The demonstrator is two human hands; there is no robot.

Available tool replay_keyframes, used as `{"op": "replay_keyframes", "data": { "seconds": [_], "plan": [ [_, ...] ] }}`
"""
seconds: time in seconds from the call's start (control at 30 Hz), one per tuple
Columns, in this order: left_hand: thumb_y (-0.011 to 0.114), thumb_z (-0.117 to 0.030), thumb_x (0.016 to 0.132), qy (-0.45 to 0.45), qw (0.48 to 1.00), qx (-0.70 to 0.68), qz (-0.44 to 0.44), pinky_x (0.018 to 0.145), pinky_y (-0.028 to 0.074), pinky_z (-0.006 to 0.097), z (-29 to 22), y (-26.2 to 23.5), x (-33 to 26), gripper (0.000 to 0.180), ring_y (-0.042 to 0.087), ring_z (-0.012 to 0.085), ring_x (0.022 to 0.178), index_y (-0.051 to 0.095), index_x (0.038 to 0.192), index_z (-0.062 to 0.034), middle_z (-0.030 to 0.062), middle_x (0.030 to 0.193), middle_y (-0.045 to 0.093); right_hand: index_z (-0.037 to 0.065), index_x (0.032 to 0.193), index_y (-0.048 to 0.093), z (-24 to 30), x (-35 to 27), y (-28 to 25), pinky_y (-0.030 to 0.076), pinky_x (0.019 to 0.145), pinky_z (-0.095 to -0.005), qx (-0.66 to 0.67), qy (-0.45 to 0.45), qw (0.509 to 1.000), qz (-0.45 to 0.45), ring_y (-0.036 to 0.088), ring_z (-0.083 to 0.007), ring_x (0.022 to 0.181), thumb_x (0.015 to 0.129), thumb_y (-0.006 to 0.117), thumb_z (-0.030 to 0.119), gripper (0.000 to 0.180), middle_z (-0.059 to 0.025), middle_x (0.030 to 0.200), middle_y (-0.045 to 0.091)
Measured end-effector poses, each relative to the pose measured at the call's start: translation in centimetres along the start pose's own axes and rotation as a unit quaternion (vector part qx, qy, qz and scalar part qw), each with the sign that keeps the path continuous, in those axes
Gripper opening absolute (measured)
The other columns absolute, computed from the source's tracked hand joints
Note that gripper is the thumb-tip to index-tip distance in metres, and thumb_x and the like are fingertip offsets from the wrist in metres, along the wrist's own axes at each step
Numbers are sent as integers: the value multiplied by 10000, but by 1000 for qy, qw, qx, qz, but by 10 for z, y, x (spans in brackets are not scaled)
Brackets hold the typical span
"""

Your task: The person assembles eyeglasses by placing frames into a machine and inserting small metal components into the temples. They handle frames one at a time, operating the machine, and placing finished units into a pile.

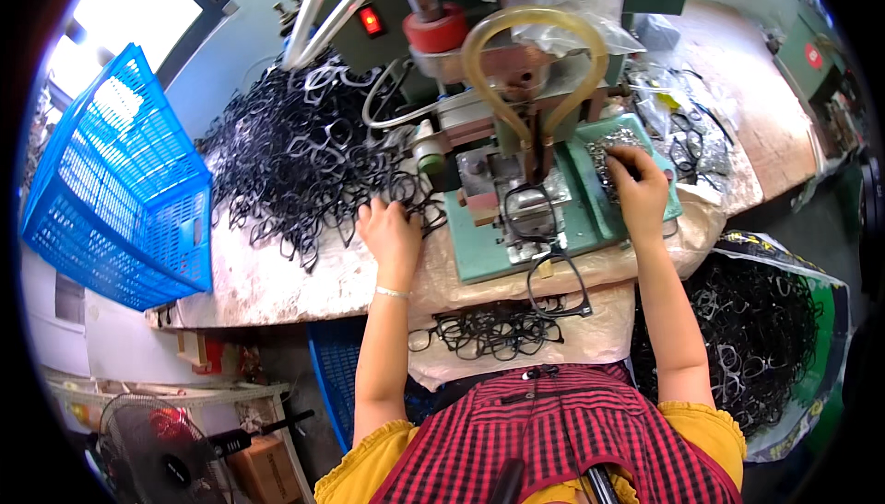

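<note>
My left hand (389, 235) lies at the near edge of a big pile of black eyeglass frames (304, 145), its fingers curled down among them; what they grip is hidden. Over a green tray (666, 193) of small metal parts (619, 143), my right hand (640, 189) has thumb and fingers drawn together in a pinch. Anything held there is too small to make out. Between the hands, one black eyeglass frame (583, 309) sits at the fixture of a green bench machine (479, 264), one rim under the tool head and the other hanging over the front edge.
A blue plastic basket (124, 181) stands left of the pile. More frames (498, 331) lie on brown paper near my lap. At right below the bench is a large sack (834, 320) of black frames. Plastic bags (719, 117) lie beyond the tray; a fan (161, 458) stands lower left.
</note>
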State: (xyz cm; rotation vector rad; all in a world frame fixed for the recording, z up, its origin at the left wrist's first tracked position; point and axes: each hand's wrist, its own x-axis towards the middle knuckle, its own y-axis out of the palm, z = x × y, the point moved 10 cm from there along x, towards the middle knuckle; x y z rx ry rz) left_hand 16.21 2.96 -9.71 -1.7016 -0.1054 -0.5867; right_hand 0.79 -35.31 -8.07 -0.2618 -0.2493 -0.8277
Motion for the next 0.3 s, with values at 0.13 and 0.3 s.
{"op": "replay_keyframes", "data": {
  "seconds": [0.13,0.3],
  "plan": [
    [728,-85,801,19,991,-70,-113,802,438,438,7,-30,-16,101,583,320,875,655,861,-49,107,898,652,22,967,754,26,-27,-54,502,849,-316,-171,-146,973,-57,672,-225,890,805,731,-27,171,-93,909,719],
    [630,-154,1002,-139,898,-383,-166,622,446,279,66,-58,-27,137,510,142,667,582,970,-30,38,761,565,26,955,760,24,-42,-72,508,864,-335,-90,-41,995,-10,679,-241,917,815,743,-10,146,-107,953,733]
  ]
}}
